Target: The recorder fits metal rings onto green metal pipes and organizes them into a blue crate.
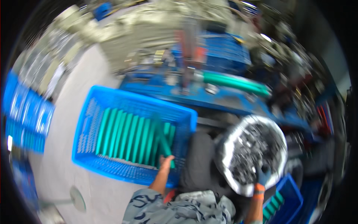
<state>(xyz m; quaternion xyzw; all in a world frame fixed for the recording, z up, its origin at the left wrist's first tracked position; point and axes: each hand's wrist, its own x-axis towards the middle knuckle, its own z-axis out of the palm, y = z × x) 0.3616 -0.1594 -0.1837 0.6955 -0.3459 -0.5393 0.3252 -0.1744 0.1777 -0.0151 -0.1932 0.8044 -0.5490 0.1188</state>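
My bare left hand (166,161) is closed around the lower end of a green tube (163,142), which tilts and blurs above the others in a blue plastic crate (84,128). Several green tubes (128,136) lie side by side in that crate. My right hand (263,176), in a grey-blue glove with an orange cuff, reaches into a round bin (228,158) with a pale liner. Small grey metal pieces (251,151) fill the bin. Blur and the pieces hide the right fingers.
Beyond the crate runs a blue workbench (231,100) carrying a clamped-looking green tube (236,83) and metal fittings. A smaller blue crate (294,199) with green tubes stands at lower right. Blue crates (30,108) are stacked at far left, beside wrapped bundles (48,63).
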